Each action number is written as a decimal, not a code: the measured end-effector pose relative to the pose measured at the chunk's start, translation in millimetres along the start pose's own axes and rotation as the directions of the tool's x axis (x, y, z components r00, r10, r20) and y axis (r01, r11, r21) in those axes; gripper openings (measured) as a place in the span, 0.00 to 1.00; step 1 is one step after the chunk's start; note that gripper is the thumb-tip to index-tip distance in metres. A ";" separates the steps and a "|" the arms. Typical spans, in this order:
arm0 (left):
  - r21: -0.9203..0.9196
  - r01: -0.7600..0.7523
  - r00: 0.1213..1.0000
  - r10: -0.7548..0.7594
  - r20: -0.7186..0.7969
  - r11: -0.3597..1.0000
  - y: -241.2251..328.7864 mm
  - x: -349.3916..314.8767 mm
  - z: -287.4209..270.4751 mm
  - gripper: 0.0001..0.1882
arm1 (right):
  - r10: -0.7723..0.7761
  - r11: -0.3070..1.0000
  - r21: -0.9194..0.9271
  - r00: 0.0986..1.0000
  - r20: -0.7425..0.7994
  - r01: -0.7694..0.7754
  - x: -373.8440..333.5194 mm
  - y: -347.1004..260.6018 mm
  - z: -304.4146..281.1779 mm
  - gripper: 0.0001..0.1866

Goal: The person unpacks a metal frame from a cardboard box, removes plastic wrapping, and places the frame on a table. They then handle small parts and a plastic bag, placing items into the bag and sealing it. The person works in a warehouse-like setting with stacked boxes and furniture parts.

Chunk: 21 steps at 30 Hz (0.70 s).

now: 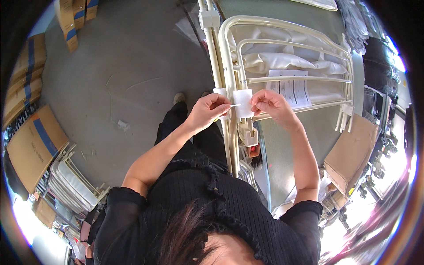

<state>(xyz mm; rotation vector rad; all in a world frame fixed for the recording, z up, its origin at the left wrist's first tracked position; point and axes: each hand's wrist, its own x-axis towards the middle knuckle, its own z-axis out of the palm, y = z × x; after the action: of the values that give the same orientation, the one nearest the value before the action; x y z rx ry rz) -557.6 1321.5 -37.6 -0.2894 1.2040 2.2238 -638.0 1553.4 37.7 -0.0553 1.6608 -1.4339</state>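
A folded cream metal tube frame (pixel 229 53) lies on its side in front of me, with pale fabric (pixel 291 64) bunched between its rails. White foam padding (pixel 243 98) is wrapped around its tubes near my hands. My left hand (pixel 206 113) is closed in a pinch on a thin white strip (pixel 235 105) that reaches across to the padding. A small bit of yellow shows under its fingers. At the padding's right edge, my right hand (pixel 274 107) has its fingertips pinched together; what they hold, if anything, is too small to name.
A printed white sheet (pixel 291 88) rests on the frame's rails. A cream plastic block (pixel 247 134) sits at the tube end below my hands. Cardboard boxes (pixel 37 148) and folded frames (pixel 73 183) stand at the left. Another carton (pixel 351 152) is on the right.
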 end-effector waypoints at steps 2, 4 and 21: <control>0.000 0.002 1.000 -0.002 -0.009 1.000 -0.3 1.7 2.8 0.07 | 0.011 1.000 0.018 1.000 0.006 -0.011 3.0 -0.7 6.4 0.05; -0.035 0.004 1.000 -0.005 -0.019 0.999 0.0 0.8 4.5 0.07 | -0.002 0.998 0.058 1.000 0.011 0.002 5.4 -1.2 12.3 0.07; 0.011 -0.018 0.998 0.019 -0.052 1.000 -7.0 1.9 12.0 0.07 | 0.100 0.995 0.011 0.992 0.078 -0.101 15.0 -4.4 7.5 0.04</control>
<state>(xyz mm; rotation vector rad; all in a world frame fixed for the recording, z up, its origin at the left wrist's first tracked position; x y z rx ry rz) -554.0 1335.0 -36.4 -0.3350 1.2505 2.2373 -644.2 1537.9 33.1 -0.0179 1.5670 -1.3517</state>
